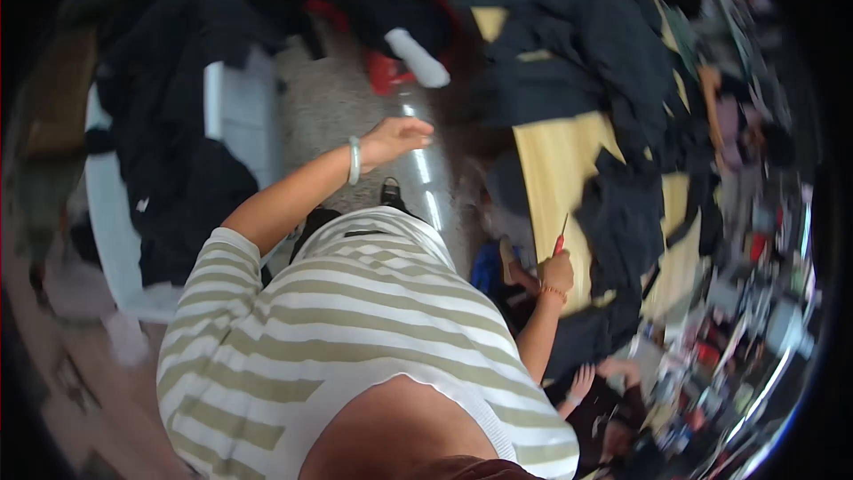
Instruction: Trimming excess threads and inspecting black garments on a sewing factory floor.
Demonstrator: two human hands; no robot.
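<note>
My left hand (397, 140), with a pale bangle at its wrist, is held out over the floor in front of me. Its fingers are loosely stretched and hold nothing. To the right, my right hand (556, 268) is closed round a slim pointed tool with a red handle (559, 244). The tool's thin metal tip points away from me, above a light wooden table. Dark cloth pieces (622, 222) lie on that table, just beyond my right hand.
The wooden table (555, 156) runs along the right under more dark garments. At left, a white table (115, 222) bears a heap of black cloth (187, 169). Ahead, a person in white socks sits on a red stool (382, 76). Other people work at the right.
</note>
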